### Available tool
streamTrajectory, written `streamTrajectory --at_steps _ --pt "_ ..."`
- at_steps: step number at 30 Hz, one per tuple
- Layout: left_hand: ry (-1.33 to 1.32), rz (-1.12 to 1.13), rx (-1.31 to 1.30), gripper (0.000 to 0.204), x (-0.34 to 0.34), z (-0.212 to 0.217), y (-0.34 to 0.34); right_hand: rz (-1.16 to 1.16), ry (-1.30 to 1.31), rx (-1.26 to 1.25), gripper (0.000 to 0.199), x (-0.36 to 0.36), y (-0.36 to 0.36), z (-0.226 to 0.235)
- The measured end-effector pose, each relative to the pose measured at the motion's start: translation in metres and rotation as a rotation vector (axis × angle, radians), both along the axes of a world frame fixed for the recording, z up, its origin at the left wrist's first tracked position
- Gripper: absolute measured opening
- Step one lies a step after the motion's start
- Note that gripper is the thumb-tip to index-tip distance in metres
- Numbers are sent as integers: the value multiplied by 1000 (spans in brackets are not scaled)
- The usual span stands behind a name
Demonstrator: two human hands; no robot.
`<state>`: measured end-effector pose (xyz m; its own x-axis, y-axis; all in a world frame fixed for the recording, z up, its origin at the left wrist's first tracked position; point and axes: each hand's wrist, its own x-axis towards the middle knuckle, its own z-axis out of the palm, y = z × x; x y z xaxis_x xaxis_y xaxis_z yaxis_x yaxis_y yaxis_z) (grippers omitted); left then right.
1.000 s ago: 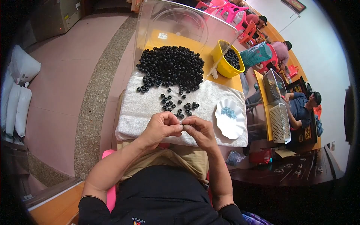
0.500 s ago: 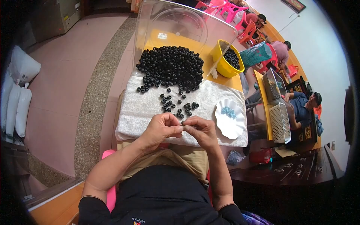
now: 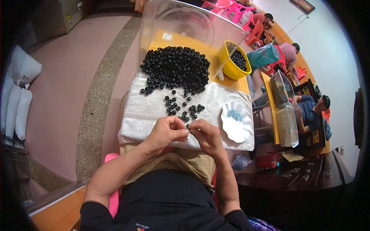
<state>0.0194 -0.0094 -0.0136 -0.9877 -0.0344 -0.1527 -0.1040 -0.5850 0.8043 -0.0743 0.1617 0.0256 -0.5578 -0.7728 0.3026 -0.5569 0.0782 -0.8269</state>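
Here, left hand (image 3: 168, 129) and right hand (image 3: 207, 136) pinch 1 bead (image 3: 187, 126), scattered beads (image 3: 175, 104) ahead, white dish (image 3: 236, 131) at right.

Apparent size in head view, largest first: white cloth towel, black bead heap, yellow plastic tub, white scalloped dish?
1. White cloth towel
2. Black bead heap
3. Yellow plastic tub and white scalloped dish: too alike to rank

1. Two bare hands (image 3: 168, 130) are pinching one small dark round piece (image 3: 187, 126).
2. Round black beads with holes (image 3: 175, 67) are lying too numerous to count.
3. One white scalloped plate (image 3: 238, 133) is bearing uncountable small translucent blue pieces (image 3: 234, 114).
4. One yellow plastic tub (image 3: 234, 72) is standing.
5. One white cloth towel (image 3: 144, 111) is spreading.
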Motion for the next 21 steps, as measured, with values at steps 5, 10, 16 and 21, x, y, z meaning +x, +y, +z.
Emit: streamTrajectory --at_steps 5,10,16,21 --pt "-41 -21 29 15 1 2 1 42 17 36 13 0 2 7" --pt "-47 -6 82 14 1 2 1 -41 220 -37 17 3 -2 -4" --pt "-46 52 93 14 1 5 -1 -176 429 -17 18 16 -9 -2" --pt "-20 63 53 15 2 6 -1 -187 327 -23 17 18 -8 1"
